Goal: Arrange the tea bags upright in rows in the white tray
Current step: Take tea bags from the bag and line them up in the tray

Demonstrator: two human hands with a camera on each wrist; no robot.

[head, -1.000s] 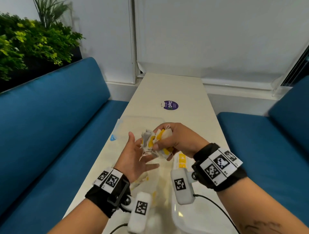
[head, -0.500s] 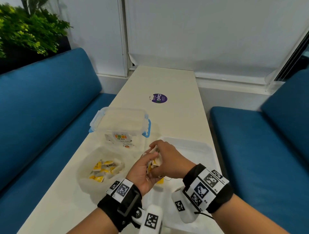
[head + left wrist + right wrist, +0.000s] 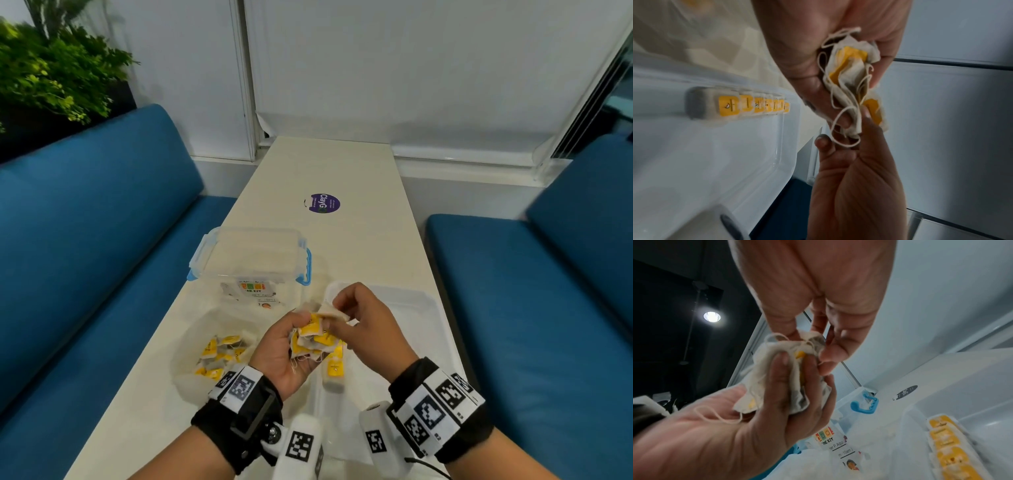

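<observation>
My left hand (image 3: 301,330) grips a bunch of tea bags (image 3: 313,339) with yellow tags and loose strings, just above the left edge of the white tray (image 3: 416,310). My right hand (image 3: 340,308) pinches one tea bag (image 3: 334,312) at the top of that bunch. In the left wrist view the bunch of tea bags (image 3: 851,73) fills my left palm. A short row of tea bags (image 3: 334,371) stands upright along the tray's left wall, also seen as the row (image 3: 754,105) and the row (image 3: 949,451).
A clear container (image 3: 191,342) left of the tray holds several loose tea bags (image 3: 219,353). Its lid (image 3: 253,257) with blue clips lies behind it. A purple sticker (image 3: 323,202) marks the far tabletop. Blue benches (image 3: 85,274) flank the narrow table.
The bunch went from my right hand into my left, and both hands came down to the tray's left edge. My right hand now pinches a single bag from the bunch.
</observation>
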